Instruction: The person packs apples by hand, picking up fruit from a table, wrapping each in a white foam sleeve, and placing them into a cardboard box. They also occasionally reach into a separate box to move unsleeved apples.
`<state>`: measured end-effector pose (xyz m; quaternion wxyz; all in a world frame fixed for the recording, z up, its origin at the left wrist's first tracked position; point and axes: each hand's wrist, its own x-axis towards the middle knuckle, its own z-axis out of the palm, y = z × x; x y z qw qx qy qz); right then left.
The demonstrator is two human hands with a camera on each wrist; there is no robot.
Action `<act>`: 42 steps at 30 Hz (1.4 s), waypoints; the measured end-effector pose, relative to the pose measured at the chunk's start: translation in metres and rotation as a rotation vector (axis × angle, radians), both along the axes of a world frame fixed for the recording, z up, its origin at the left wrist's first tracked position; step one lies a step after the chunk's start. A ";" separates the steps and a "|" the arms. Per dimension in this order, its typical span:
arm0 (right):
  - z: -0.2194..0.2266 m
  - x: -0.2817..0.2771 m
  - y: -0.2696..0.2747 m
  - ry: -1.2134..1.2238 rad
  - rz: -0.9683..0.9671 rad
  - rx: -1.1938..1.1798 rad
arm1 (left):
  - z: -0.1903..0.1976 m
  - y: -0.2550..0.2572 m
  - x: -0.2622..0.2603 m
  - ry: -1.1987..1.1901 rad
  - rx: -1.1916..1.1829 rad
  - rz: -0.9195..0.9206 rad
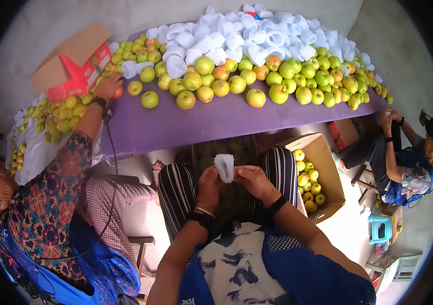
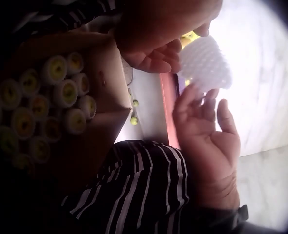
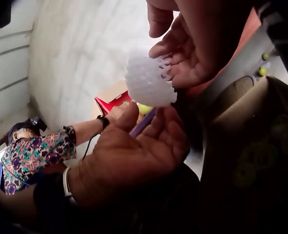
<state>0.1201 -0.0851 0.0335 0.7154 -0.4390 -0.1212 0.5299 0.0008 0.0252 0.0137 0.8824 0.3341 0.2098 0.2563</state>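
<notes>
A white foam net sleeve (image 1: 224,168) stands upright between both hands above the lap, its mesh showing in the left wrist view (image 2: 205,63). My left hand (image 1: 209,187) holds it at its left lower side. From the other side, my right hand (image 1: 255,182) holds its edge with the fingertips. Seen from the right wrist, the left hand's (image 3: 134,153) fingers are at the bottom edge of the sleeve. The inside of the sleeve is hidden. Below the hands, a cardboard box (image 2: 107,73) holds several apples (image 2: 66,92) in foam sleeves.
A purple table (image 1: 175,124) ahead bears loose green apples (image 1: 221,87) and a heap of foam sleeves (image 1: 272,35). Right of the knees stands a box (image 1: 331,188) of apples. A person (image 1: 48,203) at the left reaches over the table beside a red carton (image 1: 86,68); another person (image 1: 404,162) sits right.
</notes>
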 end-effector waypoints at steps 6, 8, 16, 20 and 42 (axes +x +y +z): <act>-0.007 0.002 0.004 -0.052 0.030 -0.079 | -0.006 -0.001 -0.002 0.157 0.071 -0.104; -0.007 0.001 0.004 -0.042 0.035 -0.076 | 0.001 -0.004 -0.002 0.272 0.072 -0.082; -0.008 -0.001 0.003 -0.126 0.110 -0.127 | -0.007 -0.005 -0.006 0.256 0.146 -0.166; -0.010 -0.002 0.002 -0.145 0.083 -0.117 | -0.009 -0.004 -0.004 0.276 0.204 -0.162; -0.050 -0.005 0.009 -0.821 -0.198 -0.076 | -0.011 -0.006 -0.003 0.418 0.284 -0.072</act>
